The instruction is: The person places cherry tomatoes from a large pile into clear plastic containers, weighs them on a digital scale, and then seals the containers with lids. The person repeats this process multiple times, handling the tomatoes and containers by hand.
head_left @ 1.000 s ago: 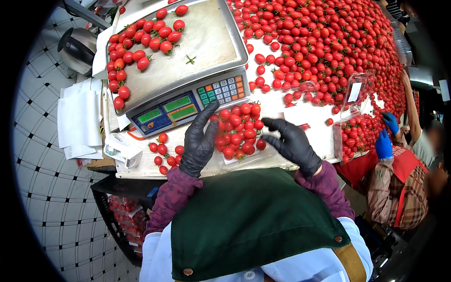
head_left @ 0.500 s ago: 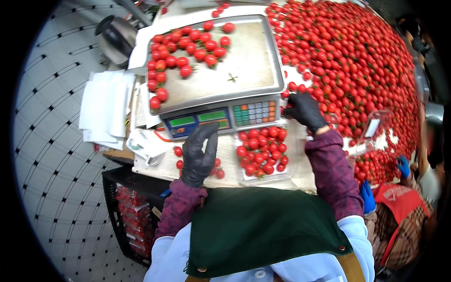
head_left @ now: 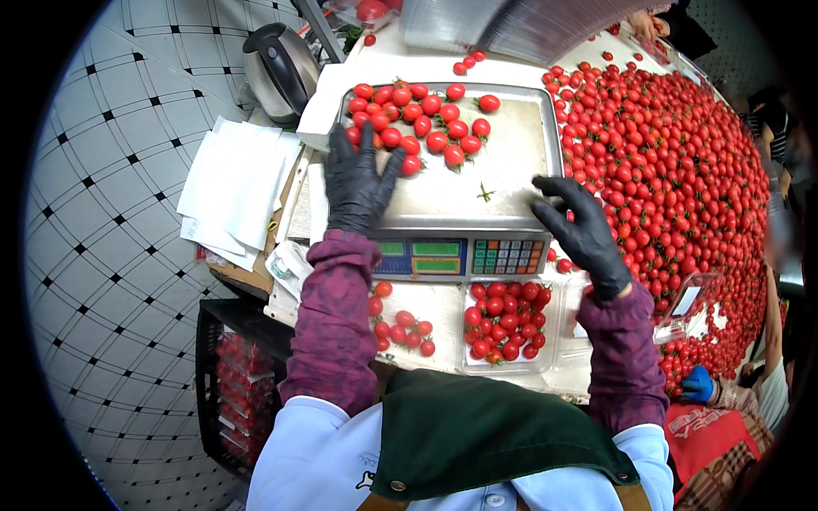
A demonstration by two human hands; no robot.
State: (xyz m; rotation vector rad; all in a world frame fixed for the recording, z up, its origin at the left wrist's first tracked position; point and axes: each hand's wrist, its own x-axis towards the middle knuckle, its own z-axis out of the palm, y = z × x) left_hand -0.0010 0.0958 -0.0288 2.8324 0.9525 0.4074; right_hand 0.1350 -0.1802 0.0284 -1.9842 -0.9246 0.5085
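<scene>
My left hand (head_left: pixel 358 187), in a black glove, reaches over the left side of the metal scale plate (head_left: pixel 452 200). Its fingers are spread against the nearest cherry tomatoes (head_left: pixel 417 119), which lie loose on the plate. My right hand (head_left: pixel 584 230), gloved in black too, hovers at the plate's right edge with fingers apart and nothing visible in them. A green tomato stem (head_left: pixel 485 193) lies on the plate. Below the scale's keypad (head_left: pixel 509 256), a clear plastic box (head_left: pixel 554 328) holds a layer of tomatoes.
A large heap of tomatoes (head_left: pixel 673 170) spreads to the right. Several loose tomatoes (head_left: pixel 405 332) lie left of the box. Stacked clear boxes (head_left: pixel 477 30) stand behind the scale. Papers (head_left: pixel 234 192), a kettle (head_left: pixel 277 72) and a black crate (head_left: pixel 204 375) are at left. A co-worker's blue-gloved hand (head_left: pixel 699 385) is at right.
My left hand has moved from in front of the scale up to the tomatoes on its plate. My right hand has left the heap's edge for the plate's right side. The view has shifted.
</scene>
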